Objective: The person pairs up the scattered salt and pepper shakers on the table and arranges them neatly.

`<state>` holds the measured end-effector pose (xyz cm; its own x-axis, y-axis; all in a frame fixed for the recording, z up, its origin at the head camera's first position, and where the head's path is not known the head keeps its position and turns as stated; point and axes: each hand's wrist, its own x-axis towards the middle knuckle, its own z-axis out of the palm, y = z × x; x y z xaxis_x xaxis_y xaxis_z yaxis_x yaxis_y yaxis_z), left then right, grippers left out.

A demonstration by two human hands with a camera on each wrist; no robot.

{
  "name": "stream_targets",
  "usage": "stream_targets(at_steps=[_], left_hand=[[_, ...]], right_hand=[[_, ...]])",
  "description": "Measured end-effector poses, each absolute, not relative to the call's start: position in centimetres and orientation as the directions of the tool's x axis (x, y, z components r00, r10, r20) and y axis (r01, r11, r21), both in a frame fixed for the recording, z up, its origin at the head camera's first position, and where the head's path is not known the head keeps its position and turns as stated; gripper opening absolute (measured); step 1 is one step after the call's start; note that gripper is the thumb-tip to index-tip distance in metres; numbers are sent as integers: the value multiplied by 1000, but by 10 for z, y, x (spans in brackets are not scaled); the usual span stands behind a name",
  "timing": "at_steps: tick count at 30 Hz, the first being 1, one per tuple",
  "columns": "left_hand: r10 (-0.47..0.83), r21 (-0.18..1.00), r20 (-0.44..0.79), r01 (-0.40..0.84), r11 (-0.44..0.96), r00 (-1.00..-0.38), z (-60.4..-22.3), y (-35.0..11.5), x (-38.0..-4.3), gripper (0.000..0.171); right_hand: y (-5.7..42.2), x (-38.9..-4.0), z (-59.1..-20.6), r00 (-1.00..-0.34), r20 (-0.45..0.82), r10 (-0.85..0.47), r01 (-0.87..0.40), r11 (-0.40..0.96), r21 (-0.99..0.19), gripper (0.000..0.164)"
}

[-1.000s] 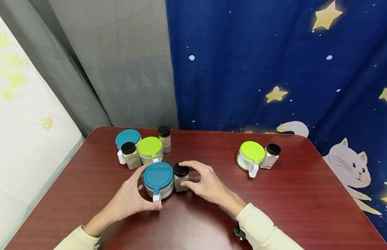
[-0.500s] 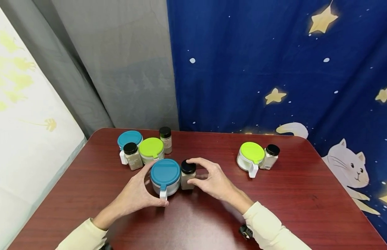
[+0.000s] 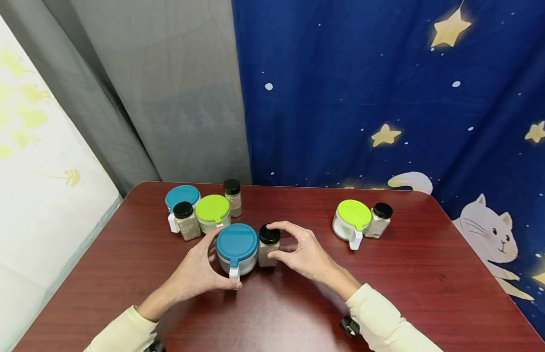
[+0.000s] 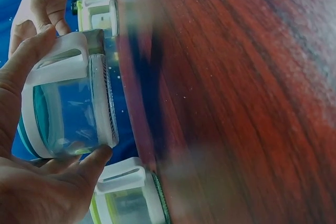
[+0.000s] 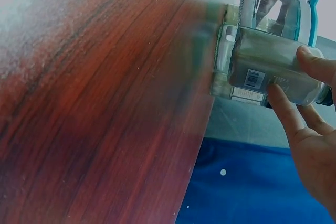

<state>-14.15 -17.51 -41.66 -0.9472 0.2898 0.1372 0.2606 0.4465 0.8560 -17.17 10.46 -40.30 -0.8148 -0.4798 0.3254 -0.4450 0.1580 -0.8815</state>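
Observation:
My left hand (image 3: 196, 275) grips a round glass seasoning jar (image 3: 237, 243) with a blue lid and white handle, thumb at the handle side. Beside it, on the right, my right hand (image 3: 311, 256) holds a square spice jar (image 3: 268, 255) with a black lid between thumb and fingers. Both jars are upright and close together. In the left wrist view, curtain shows between the base of the blue-lidded jar (image 4: 73, 114) and the tabletop, so it looks raised. A barcode label marks the spice jar (image 5: 262, 61) in the right wrist view.
At the back left cluster a blue-lidded jar (image 3: 182, 194), a green-lidded jar (image 3: 212, 209) and two black-lidded spice jars, one in front (image 3: 186, 222) and one behind (image 3: 233, 196). Another green-lidded jar (image 3: 353, 215) and spice jar (image 3: 380, 221) stand together at the right on the table (image 3: 408, 288).
Both hands have moved to the right with the blue-lidded jar and the spice jar, keeping them side by side. The other jars stay where they were.

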Motion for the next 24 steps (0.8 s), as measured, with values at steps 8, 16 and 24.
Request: stream_targets(at_steps=[8,16,24], left_hand=[[290,863,131,253,437,-948,-417,-173,-139,120],[294,871,136,256,420,-946,-416,-174,-136,120],[290,866,132,253,432,-948,-414,-173,-133,119]], right_hand=[[106,-170,-404,-815,326,-480,-444,153,-883,56],[106,-167,-403,-806,338,-485,-459,154,-875,56],[104,-163,-401,-817,330,-473,-451,167,-877,58]])
